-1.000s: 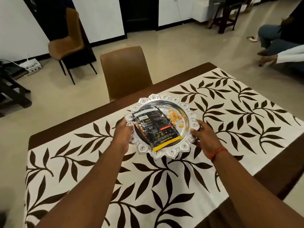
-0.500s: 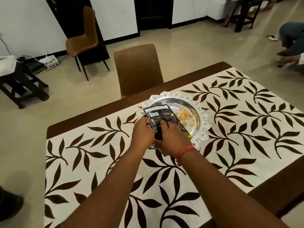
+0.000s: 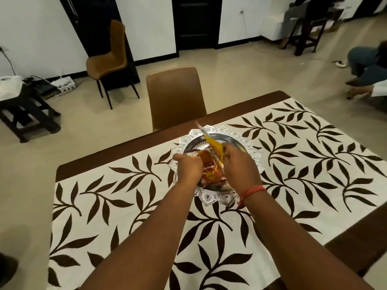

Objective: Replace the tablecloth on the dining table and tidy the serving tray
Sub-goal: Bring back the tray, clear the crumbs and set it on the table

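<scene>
Both hands over the serving tray (image 3: 209,198) on the bench, left hand (image 3: 189,169) curled round the orange packet (image 3: 210,171), right hand (image 3: 240,166) pinching the yellow packet (image 3: 213,144), long axis slanting up-left

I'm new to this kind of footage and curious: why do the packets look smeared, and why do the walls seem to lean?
Head view: the yellow packet is streaked by motion blur in the right hand; the orange packet by the left hand is soft too. The wide-angle lens tilts the doorways; the silver tray rim shows mild glare.
</scene>
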